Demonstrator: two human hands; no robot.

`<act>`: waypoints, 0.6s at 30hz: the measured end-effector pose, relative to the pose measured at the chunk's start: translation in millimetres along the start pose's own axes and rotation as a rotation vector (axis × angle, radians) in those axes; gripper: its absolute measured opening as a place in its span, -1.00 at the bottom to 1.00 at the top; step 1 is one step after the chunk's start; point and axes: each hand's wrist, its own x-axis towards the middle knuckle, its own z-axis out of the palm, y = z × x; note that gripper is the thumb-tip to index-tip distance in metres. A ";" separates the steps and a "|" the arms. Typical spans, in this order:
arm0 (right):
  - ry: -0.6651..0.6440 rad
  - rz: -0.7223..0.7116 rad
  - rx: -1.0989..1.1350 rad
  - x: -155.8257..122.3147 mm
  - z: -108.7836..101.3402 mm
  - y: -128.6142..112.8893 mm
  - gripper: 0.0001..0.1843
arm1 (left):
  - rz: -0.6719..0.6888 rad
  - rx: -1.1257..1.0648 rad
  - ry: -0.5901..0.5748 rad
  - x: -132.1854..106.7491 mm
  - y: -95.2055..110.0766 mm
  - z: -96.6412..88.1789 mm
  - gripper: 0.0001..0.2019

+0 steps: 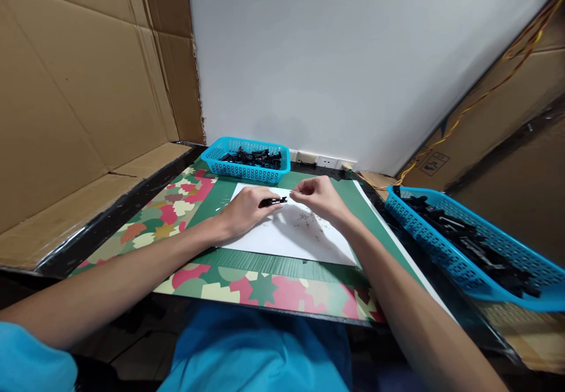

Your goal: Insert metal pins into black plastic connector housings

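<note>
My left hand (247,206) rests on a white sheet of paper (291,239) and pinches a small black plastic part (272,202) between thumb and fingers. My right hand (320,196) hovers just right of that part, fingers pinched together on something thin that I cannot make out. Several tiny dark bits (309,220) lie scattered on the paper below my right hand. The paper lies on a green cutting mat (265,259).
A small blue basket (247,159) of black parts stands at the back of the mat. A larger blue basket (477,248) with black parts sits at the right. Cardboard walls (79,86) enclose the left. A camouflage-patterned cover (176,209) lies under the mat.
</note>
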 end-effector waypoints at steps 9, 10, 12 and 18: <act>-0.015 0.037 -0.076 4.4 19.8 15.1 -0.84 | -0.093 0.114 -0.124 -3.4 -3.0 2.4 -0.72; -0.019 0.034 -0.082 4.7 20.6 16.2 -0.83 | -0.097 0.117 -0.125 -3.5 -3.7 2.8 -0.71; -0.028 0.025 -0.091 5.5 20.9 18.6 -0.83 | -0.106 0.124 -0.128 -3.7 -4.5 3.9 -0.71; -0.096 -0.069 -0.095 7.2 13.9 20.9 -0.83 | -0.127 0.059 -0.114 -1.2 -3.1 3.3 -0.71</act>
